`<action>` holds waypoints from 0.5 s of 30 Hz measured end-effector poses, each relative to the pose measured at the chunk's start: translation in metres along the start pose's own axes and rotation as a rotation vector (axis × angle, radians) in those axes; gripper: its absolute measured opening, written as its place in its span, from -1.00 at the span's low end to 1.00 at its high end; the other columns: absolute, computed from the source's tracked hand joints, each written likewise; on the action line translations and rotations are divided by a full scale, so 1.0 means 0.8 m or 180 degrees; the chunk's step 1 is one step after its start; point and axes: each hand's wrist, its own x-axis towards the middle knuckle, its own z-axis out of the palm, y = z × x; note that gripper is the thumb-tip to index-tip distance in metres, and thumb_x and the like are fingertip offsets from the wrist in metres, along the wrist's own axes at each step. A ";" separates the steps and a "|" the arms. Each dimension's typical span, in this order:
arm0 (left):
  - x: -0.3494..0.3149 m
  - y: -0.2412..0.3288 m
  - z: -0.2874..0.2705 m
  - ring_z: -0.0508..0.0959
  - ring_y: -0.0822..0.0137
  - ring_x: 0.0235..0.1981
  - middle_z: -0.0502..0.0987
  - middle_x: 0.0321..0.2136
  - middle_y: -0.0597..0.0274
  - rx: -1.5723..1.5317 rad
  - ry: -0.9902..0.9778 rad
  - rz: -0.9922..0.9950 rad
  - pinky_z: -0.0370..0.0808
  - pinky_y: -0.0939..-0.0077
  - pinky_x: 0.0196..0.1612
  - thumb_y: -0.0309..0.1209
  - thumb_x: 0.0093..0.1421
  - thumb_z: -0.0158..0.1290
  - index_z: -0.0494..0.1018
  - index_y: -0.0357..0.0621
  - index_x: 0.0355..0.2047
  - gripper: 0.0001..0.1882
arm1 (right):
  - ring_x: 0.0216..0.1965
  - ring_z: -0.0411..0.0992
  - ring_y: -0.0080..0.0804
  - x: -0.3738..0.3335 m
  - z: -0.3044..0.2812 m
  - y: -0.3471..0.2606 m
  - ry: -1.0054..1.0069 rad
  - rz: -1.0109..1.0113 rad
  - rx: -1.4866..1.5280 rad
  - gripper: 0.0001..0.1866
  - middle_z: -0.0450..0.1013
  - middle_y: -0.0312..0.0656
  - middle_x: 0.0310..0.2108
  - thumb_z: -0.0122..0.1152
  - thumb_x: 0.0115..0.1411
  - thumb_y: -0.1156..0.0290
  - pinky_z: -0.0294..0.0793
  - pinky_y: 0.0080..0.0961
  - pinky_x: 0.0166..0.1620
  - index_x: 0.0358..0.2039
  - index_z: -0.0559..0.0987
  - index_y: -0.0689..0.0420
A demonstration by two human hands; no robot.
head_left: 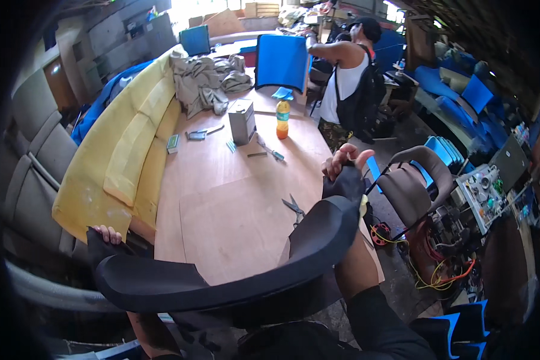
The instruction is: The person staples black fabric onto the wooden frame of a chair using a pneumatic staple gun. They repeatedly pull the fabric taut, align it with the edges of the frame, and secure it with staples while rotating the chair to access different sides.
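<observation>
A curved black chair backrest (222, 295), covered in smooth material, stretches across the near side of the wooden table in front of my body. My left hand (109, 234) has its fingers wrapped over the backrest's left end. At its raised right end, my right hand (347, 161) grips the black covering, fingers bent and thumb showing. The underside and most of both palms are hidden. Just beyond the right part of the backrest lie dark scissors (293, 207), with their blades pointing away from me.
On the plywood table (222, 198) stand a metal can (242, 123) and a bottle of orange liquid (282, 123). Yellow foam seating (102, 162) borders the left; grey cloth (207, 81) is heaped behind. Another person (351, 78) works at the back. A brown chair (411, 186) and cables (438, 273) are right.
</observation>
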 end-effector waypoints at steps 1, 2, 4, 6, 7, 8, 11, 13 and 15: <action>0.000 -0.006 -0.007 0.27 0.33 -0.61 0.26 -0.61 0.26 -0.0036 -0.0177 -0.0003 0.27 0.44 -0.50 -0.26 0.33 -0.31 0.31 -0.10 -0.28 -0.76 | -0.83 -0.01 -0.56 0.001 -0.005 0.004 -0.0309 0.0136 0.0064 -0.39 0.09 -0.35 -0.83 -0.33 0.19 -0.28 -0.03 -0.58 -0.67 -0.38 0.43 0.03; -0.001 -0.009 -0.014 0.27 0.32 -0.60 0.26 -0.61 0.25 -0.0065 -0.0353 0.0000 0.28 0.44 -0.47 -0.26 0.34 -0.32 0.32 -0.10 -0.29 -0.75 | -0.80 0.02 -0.52 0.003 -0.008 0.003 -0.0396 0.0302 0.0012 -0.35 0.13 -0.34 -0.81 -0.36 0.17 -0.31 0.06 -0.54 -0.60 -0.32 0.47 0.01; 0.009 -0.026 0.000 0.27 0.30 -0.60 0.26 -0.61 0.24 -0.0135 -0.0416 -0.0062 0.26 0.41 -0.47 -0.26 0.33 -0.34 0.31 -0.12 -0.28 -0.73 | -0.78 0.07 -0.47 0.017 -0.030 -0.017 -0.1304 0.0306 0.0185 -0.28 0.16 -0.32 -0.78 -0.43 0.16 -0.34 0.12 -0.48 -0.56 -0.22 0.49 0.02; 0.012 -0.009 0.019 0.27 0.29 -0.60 0.27 -0.60 0.23 0.0062 -0.0328 -0.0111 0.25 0.41 -0.47 -0.26 0.32 -0.35 0.31 -0.13 -0.28 -0.73 | -0.76 0.12 -0.43 0.030 -0.042 -0.010 -0.1719 0.0412 0.0339 -0.22 0.20 -0.30 -0.76 -0.48 0.15 -0.36 0.14 -0.45 -0.53 -0.14 0.49 0.05; 0.010 0.000 0.008 0.24 0.30 -0.61 0.26 -0.62 0.23 0.0028 -0.0553 0.0035 0.21 0.42 -0.48 -0.27 0.31 -0.33 0.31 -0.13 -0.27 -0.74 | -0.74 0.11 -0.43 0.033 -0.041 0.001 -0.1866 0.0475 0.0429 -0.14 0.21 -0.29 -0.75 -0.53 0.11 -0.40 0.10 -0.48 -0.55 -0.12 0.47 0.10; 0.011 0.004 0.004 0.22 0.31 -0.61 0.26 -0.62 0.24 -0.0038 -0.0517 0.0023 0.20 0.43 -0.48 -0.27 0.31 -0.32 0.31 -0.13 -0.27 -0.74 | -0.66 0.32 -0.38 0.038 -0.045 -0.004 -0.2063 0.0650 0.0416 -0.40 0.39 -0.21 -0.63 -0.20 0.22 -0.18 0.30 -0.40 -0.47 -0.05 0.46 0.08; 0.019 -0.014 -0.007 0.19 0.35 -0.62 0.25 -0.64 0.25 -0.0535 -0.0543 -0.0061 0.17 0.45 -0.48 -0.27 0.30 -0.31 0.33 -0.12 -0.28 -0.74 | -0.62 0.33 -0.37 0.035 -0.043 -0.040 -0.2129 0.0776 0.0062 -0.43 0.39 -0.20 -0.60 -0.17 0.22 -0.14 0.29 -0.40 -0.44 -0.07 0.46 0.08; 0.011 0.003 0.019 0.19 0.35 -0.61 0.25 -0.64 0.25 -0.0721 -0.0153 -0.0170 0.16 0.47 -0.48 -0.25 0.30 -0.31 0.35 -0.12 -0.28 -0.72 | -0.60 0.34 -0.36 0.037 -0.043 -0.048 -0.2070 0.0870 -0.0003 -0.46 0.40 -0.20 -0.59 -0.16 0.21 -0.11 0.29 -0.40 -0.41 -0.08 0.47 0.09; 0.029 -0.021 0.062 0.21 0.35 -0.59 0.26 -0.63 0.25 -0.0659 0.0073 -0.0175 0.19 0.47 -0.46 -0.22 0.30 -0.28 0.36 -0.13 -0.32 -0.71 | -0.57 0.34 -0.35 0.029 -0.042 -0.090 -0.1888 0.0822 -0.0282 -0.48 0.40 -0.19 -0.57 -0.14 0.21 -0.08 0.29 -0.40 -0.39 -0.09 0.47 0.09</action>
